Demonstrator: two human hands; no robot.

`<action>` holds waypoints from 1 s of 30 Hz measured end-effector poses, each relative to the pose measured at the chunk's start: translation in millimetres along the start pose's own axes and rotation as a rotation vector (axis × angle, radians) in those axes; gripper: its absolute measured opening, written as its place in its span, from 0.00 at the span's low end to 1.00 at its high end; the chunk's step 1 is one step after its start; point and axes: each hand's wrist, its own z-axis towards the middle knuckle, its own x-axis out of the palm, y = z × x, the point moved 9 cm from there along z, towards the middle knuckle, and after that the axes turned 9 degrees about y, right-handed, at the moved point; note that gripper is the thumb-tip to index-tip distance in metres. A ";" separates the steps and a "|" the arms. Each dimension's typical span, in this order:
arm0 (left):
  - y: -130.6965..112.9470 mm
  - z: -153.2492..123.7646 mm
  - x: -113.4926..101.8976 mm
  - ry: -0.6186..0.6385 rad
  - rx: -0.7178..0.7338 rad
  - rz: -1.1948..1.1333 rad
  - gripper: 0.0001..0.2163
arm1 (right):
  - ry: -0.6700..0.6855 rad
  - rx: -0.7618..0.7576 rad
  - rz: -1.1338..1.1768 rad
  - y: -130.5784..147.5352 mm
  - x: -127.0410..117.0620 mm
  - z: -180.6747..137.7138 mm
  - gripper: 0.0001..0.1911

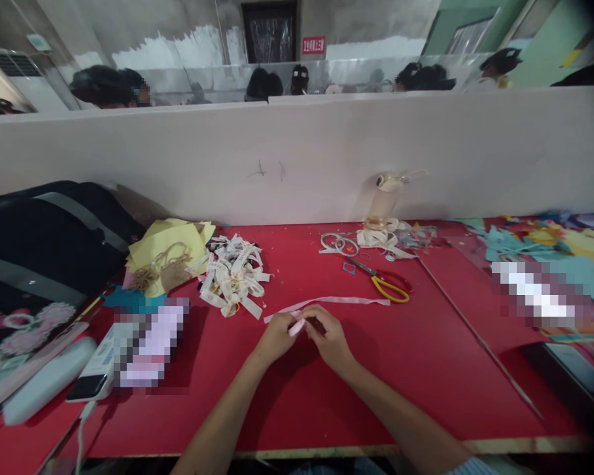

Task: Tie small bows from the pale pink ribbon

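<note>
My left hand (276, 336) and my right hand (329, 335) meet above the middle of the red table, fingers closed together. Between them a small folded piece of pink strip (297, 326) shows, pinched by the fingertips of both. Just beyond the hands, a long pale pink strip (346, 301) lies across the table. Whether it joins the piece in my fingers is hidden. Scissors with a yellow handle (391, 290) rest to the right of the strip. Left of the hands is a heap of white printed strips (235, 274).
A white partition (202, 158) stands behind the table (406, 389). A bottle (383, 201) is near it. To the left are a dark bag (44, 244), yellow paper (178, 241) and a cabled power bank (99, 369). A thin rod (475, 333) and coloured scraps (539, 244) lie right.
</note>
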 end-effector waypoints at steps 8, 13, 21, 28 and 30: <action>-4.4 -0.7 -2.5 0.023 0.039 0.034 0.08 | 0.044 0.177 0.225 -16.7 7.0 -1.9 0.10; -13.2 -2.9 -1.6 0.046 0.160 -0.076 0.07 | 0.064 0.051 0.019 2.4 6.1 1.1 0.11; -15.5 -5.5 -6.6 0.017 0.102 -0.005 0.10 | 0.147 -0.134 -0.134 14.5 14.9 -1.0 0.11; -14.9 -10.2 -11.8 -0.025 0.069 0.132 0.15 | 0.185 -0.209 -0.189 18.7 19.3 -4.2 0.05; -13.8 -10.1 -12.3 -0.034 0.066 0.146 0.12 | 0.169 -0.224 -0.185 19.7 16.1 -4.4 0.05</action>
